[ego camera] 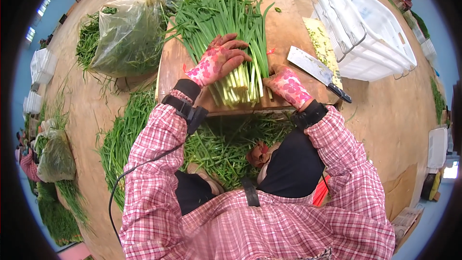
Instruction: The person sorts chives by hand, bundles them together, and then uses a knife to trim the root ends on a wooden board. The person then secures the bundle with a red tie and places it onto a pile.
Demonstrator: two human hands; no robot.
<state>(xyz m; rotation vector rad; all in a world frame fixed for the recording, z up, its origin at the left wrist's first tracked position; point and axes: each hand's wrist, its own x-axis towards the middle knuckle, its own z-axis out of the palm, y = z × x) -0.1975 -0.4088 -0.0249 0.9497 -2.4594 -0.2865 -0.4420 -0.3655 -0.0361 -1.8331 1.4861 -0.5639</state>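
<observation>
A thick bunch of garlic chives (220,14) lies on a low wooden board (285,3), its pale cut ends (240,92) towards me. My left hand (220,57), in a pink flowered fingerless glove, rests flat across the stalks with its fingers apart. At the bunch's right side, my right hand (287,83) in a matching glove touches the outer stalks near their cut ends. Its curled fingers are partly hidden. Right of that hand a cleaver (312,65) lies on the board, its black handle reaching past the board's edge. Bits of plant stick to the blade.
Stacked white plastic crates (368,32) stand right of the board, beside a yellowish strip (319,39) strewn with trimmings. A clear plastic bag (126,39) of greens sits at left. Loose greens (126,144) and trimmings (223,148) cover floor around my feet. Another person (29,164) is far left.
</observation>
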